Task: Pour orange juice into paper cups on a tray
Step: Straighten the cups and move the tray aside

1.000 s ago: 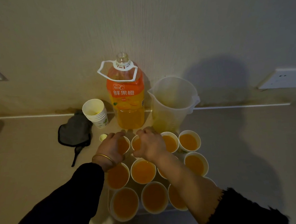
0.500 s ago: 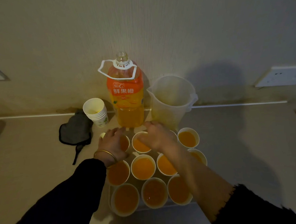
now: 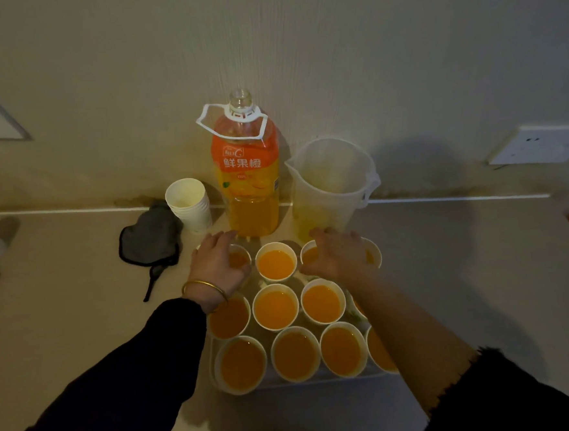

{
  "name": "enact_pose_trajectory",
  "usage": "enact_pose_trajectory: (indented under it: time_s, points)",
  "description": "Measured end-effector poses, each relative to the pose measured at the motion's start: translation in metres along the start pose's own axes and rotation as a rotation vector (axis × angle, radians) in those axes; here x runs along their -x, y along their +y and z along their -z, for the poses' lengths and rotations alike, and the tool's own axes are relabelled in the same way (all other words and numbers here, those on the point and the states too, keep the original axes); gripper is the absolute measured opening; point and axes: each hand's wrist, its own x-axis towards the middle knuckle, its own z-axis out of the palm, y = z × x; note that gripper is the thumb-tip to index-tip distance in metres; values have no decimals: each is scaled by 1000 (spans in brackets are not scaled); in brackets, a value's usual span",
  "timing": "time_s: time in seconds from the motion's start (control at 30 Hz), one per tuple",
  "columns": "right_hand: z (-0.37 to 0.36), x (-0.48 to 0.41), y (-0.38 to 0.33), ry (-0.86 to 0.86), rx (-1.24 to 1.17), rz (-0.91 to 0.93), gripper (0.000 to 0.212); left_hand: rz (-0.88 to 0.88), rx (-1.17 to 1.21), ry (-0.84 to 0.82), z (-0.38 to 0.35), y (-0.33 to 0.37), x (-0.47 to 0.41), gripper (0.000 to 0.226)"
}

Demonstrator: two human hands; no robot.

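Black sleeve fabric is covering the left forearm up to the wrist, where a gold bangle (image 3: 203, 288) is sitting; the right sleeve is lying pushed back, baring the forearm. Both arms are stretching forward from the lower edge over the tray (image 3: 321, 380). The left hand (image 3: 217, 265) is lying palm-down on the back-left cup (image 3: 240, 258), its fingers curling round the rim and gripping that cup from above. The right hand (image 3: 338, 257) is lying palm-down with fingers spread across the two right-hand cups of the back row; whether it is gripping either one cannot be told.

The paper cups (image 3: 276, 308) are white, are holding orange juice nearly to the rim, and are standing upright in three rows of four, packed rim to rim on the pale tray, which is resting on the beige tabletop (image 3: 465, 270). Just behind the tray, against the wall, an uncapped, partly full orange juice bottle (image 3: 247, 184) is standing between a stack of empty cups (image 3: 189, 201) and a translucent pitcher (image 3: 331, 185). A dark cloth (image 3: 150, 238) is lying left of the stack.
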Motion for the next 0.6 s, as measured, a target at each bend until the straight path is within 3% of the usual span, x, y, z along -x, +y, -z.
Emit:
enact_pose_trajectory:
  time_s: [0.17,0.6]
  points:
    - [-9,-6,-4,3,108,8,63,-7,11,19,5,1,2,69]
    - [-16,-7,-4,72,-20,10,61,-159,-242,-120,-13,24,-9,75]
